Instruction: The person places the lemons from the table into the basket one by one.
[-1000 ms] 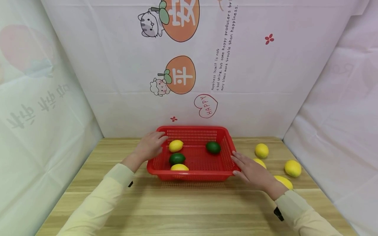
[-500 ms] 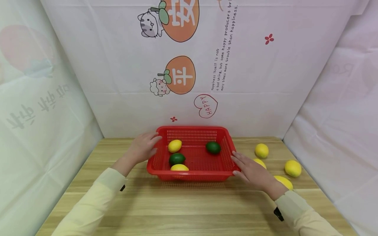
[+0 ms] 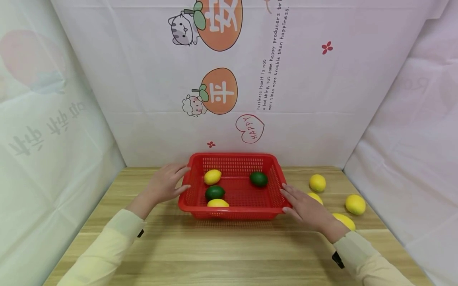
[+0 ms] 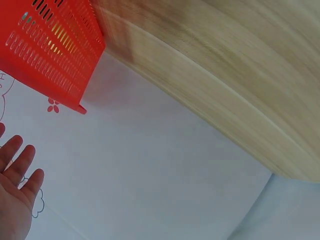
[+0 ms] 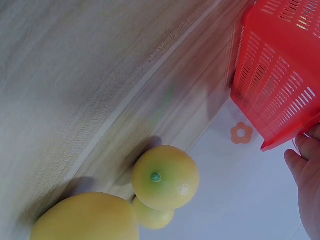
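Observation:
A red slotted plastic basket [image 3: 232, 209] stands on the table, holding two lemons [image 3: 212, 177] and two dark green limes [image 3: 214, 193]. My left hand [image 3: 162, 184] is beside its left rim, fingers spread loosely and holding nothing. The left wrist view shows that hand [image 4: 15, 200] apart from the basket wall [image 4: 55, 45]. On the opposite side, my right hand [image 3: 307, 208] rests its extended fingers on the right rim. In the right wrist view the fingertips of this hand [image 5: 310, 175] meet the basket's edge [image 5: 275, 75].
Several yellow fruits lie right of the basket, including a lemon [image 3: 355, 204] near the right edge, a round one [image 3: 317, 183] at the back and one [image 3: 344, 221] by the right wrist. White printed sheets [image 3: 286, 139] enclose the wooden table [image 3: 222, 254] behind and at both sides.
My left hand has drawn back leftward from over the basket's left rim to just outside it. The right hand, basket and fruits stay in place.

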